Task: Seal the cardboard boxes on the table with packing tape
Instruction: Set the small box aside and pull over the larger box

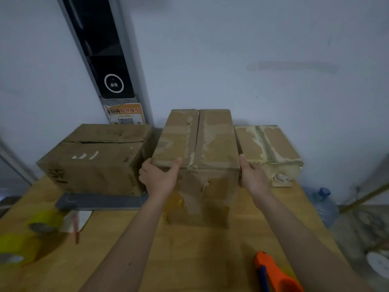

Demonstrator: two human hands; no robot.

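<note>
Both hands, left [160, 178] & right [253, 178], are gripping the middle box [196, 148] by its sides; seam is running straight away, maybe untaped.

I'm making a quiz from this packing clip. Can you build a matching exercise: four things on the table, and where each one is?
Things:
1. tall box
2. tape rolls
3. orange dispenser
4. large box

Places:
A. table's near right edge
B. table's near left corner
C. back left, by the wall
D. centre, held between left hand and right hand

Pairs: 1-D, 2-B, 3-A, 4-C
</note>
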